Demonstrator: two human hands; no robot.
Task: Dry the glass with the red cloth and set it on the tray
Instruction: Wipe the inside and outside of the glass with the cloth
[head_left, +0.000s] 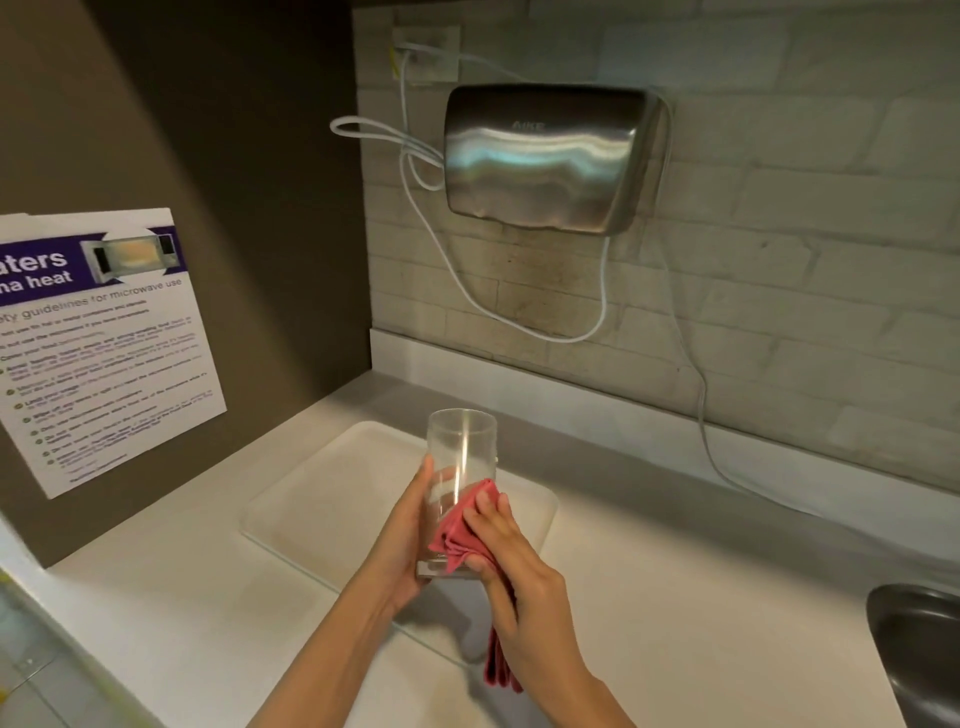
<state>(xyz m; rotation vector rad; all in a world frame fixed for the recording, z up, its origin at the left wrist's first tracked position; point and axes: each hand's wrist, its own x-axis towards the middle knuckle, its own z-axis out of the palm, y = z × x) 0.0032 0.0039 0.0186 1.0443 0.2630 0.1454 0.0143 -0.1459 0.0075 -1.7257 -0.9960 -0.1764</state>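
Note:
A tall clear glass is held upright above the white tray. My left hand wraps its lower half from the left. My right hand presses a folded red cloth against the glass's lower right side. The loose end of the cloth hangs down below my right wrist. The tray lies flat on the pale counter with nothing on it.
A steel hand dryer hangs on the brick wall, with white cables looping down to the counter. A microwave guidelines poster is on the brown left wall. A steel sink sits at the right edge.

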